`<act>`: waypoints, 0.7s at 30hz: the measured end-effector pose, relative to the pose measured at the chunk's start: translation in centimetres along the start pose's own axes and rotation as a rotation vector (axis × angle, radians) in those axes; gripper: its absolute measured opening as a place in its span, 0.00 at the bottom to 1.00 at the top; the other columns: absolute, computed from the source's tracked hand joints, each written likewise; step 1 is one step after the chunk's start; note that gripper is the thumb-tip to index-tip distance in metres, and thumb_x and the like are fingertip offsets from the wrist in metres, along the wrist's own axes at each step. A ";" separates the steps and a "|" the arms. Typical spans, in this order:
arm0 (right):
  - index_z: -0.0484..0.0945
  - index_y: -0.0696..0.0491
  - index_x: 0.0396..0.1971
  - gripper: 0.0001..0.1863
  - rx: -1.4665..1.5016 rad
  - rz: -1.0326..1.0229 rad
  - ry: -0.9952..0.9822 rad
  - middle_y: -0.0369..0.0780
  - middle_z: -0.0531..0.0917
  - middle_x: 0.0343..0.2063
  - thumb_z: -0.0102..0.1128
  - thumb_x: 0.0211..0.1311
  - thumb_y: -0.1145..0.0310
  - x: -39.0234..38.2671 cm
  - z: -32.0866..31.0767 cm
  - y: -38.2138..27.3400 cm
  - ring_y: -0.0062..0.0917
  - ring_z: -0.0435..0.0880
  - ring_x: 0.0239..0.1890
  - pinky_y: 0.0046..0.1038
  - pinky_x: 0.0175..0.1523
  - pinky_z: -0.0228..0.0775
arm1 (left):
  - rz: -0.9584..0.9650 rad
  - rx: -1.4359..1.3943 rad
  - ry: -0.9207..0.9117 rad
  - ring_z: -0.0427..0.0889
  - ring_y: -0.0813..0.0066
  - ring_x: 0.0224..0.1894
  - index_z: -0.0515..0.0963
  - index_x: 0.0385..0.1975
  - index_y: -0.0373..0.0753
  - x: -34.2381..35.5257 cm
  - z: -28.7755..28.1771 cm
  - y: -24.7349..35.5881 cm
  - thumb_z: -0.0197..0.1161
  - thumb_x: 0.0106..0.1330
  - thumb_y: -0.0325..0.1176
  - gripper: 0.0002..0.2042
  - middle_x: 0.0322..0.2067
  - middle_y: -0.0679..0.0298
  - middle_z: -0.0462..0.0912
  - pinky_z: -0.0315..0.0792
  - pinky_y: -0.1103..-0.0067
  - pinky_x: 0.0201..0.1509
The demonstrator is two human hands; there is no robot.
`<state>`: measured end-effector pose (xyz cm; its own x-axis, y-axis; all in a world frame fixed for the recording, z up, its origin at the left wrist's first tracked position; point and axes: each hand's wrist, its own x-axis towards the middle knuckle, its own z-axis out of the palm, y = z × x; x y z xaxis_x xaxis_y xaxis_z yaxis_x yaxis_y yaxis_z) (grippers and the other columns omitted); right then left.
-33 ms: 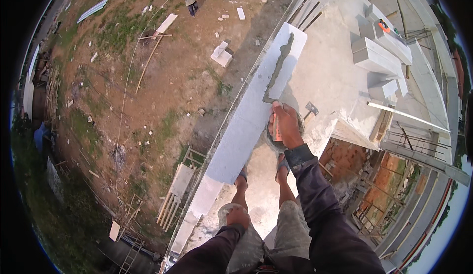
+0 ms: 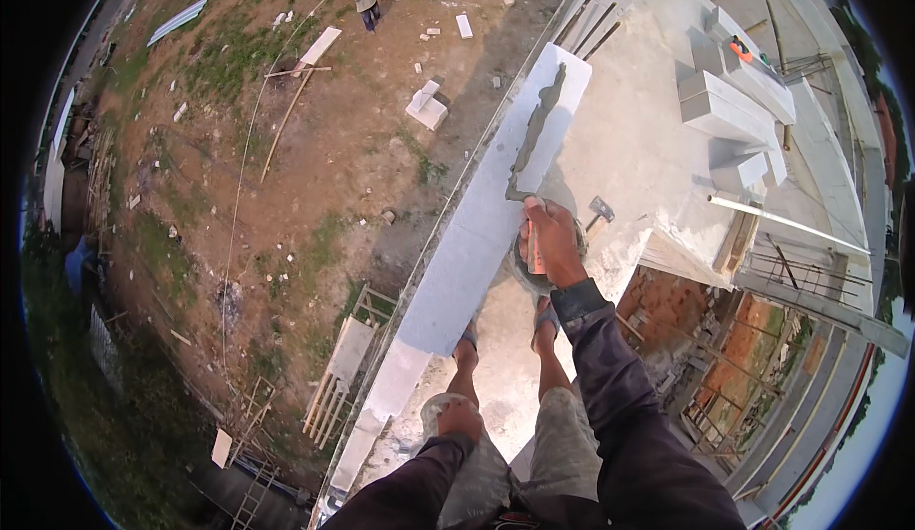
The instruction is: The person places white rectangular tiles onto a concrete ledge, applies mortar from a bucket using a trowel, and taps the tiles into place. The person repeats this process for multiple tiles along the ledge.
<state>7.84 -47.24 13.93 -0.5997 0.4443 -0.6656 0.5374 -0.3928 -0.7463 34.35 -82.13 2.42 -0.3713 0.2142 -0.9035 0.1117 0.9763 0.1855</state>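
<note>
My right hand [image 2: 556, 241] is closed around the orange handle of a trowel [image 2: 535, 252]; its front end, at the near end of the mortar, is mostly hidden. A ragged strip of grey wet mortar [image 2: 539, 128] runs along the top of a row of pale blocks [image 2: 457, 254]. Partly behind my right hand is a dark round container [image 2: 523, 268], its contents hard to see. My left hand [image 2: 460, 419] rests on my left knee, its fingers laid over the knee and holding nothing.
A hammer [image 2: 600, 211] lies right of my right hand. Stacked white blocks [image 2: 729, 111] stand farther right, near an opening in the slab [image 2: 667, 301]. Bare rebar [image 2: 593, 27] sticks out beyond the wall's far end. Left of the wall, the ground drops away; a person [image 2: 363, 1] stands there.
</note>
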 end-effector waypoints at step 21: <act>0.73 0.54 0.34 0.21 0.113 -0.082 -0.005 0.34 0.73 0.16 0.49 0.75 0.50 3.3 -0.4 -1.3 0.23 0.72 0.12 0.27 0.17 0.64 | 0.044 0.033 0.089 0.73 0.51 0.61 0.78 0.53 0.41 0.8 -1.6 1.0 0.57 0.63 0.42 0.21 0.56 0.55 0.76 0.68 0.55 0.61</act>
<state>5.43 -44.91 12.65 -0.6419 0.4749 -0.6021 0.4163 -0.4436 -0.7937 32.65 -80.95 2.50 -0.4457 0.2606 -0.8564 0.1595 0.9645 0.2105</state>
